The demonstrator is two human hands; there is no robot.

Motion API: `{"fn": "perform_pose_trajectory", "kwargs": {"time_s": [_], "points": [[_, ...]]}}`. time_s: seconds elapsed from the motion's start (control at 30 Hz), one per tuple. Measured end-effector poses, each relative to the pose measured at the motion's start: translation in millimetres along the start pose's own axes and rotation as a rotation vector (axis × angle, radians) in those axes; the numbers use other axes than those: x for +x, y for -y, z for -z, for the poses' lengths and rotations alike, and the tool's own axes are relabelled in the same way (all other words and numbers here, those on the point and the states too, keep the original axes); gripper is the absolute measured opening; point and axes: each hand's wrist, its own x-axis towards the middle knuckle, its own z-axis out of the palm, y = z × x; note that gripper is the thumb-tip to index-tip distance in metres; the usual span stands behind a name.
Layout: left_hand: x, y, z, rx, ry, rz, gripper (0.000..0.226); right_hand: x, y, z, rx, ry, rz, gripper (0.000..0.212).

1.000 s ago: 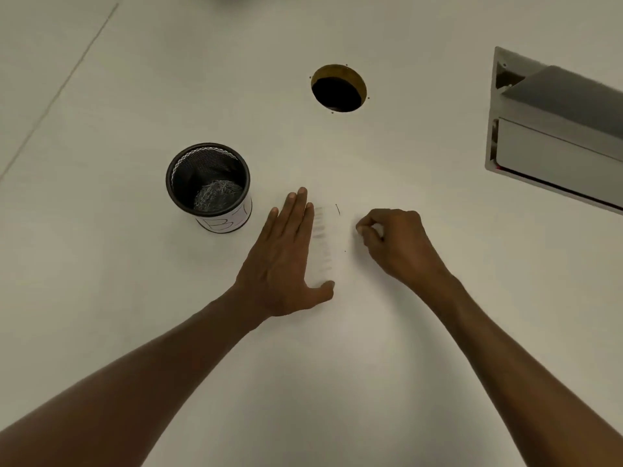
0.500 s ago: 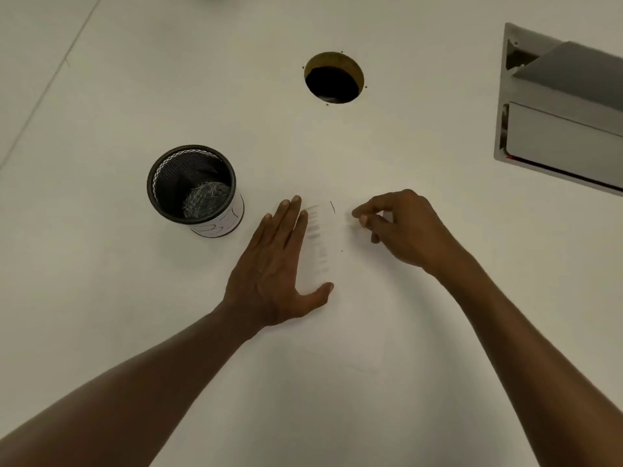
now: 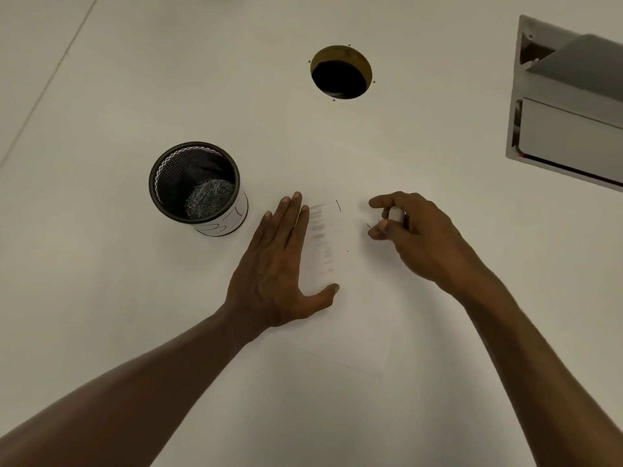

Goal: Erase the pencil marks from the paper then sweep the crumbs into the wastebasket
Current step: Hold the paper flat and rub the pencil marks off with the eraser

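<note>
Erasing comes first: keep the left hand (image 3: 276, 264) flat, fingers straight, pinning the paper (image 3: 340, 291) to the counter (image 3: 135, 96) beside the smudged pencil marks (image 3: 322, 242). Bring the right hand (image 3: 414, 237), fingers curled round the white eraser (image 3: 396, 214), back over those marks. Rub in short strokes away from the pinning hand to avoid creasing the sheet. Save the sweep toward the mesh wastebasket (image 3: 197, 187), just left of the paper, until all marks vanish.
</note>
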Motion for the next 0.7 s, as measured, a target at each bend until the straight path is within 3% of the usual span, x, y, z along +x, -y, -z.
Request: {"fn": "perform_pose_trajectory", "kwargs": {"time_s": [0.33, 0.6, 0.7], "points": [[2, 1, -1, 0.013, 0.064, 0.022, 0.136, -43, -12, -64, 0.006, -0.163, 0.303, 0.023], [3, -1, 0, 0.02, 0.038, 0.023, 0.135, -18, -3, -83, -0.155, -0.313, 0.385, 0.016], [1, 0, 0, 0.034, 0.07, 0.017, 0.137, -48, -11, -84, -0.149, -0.259, 0.348, 0.022]]}}
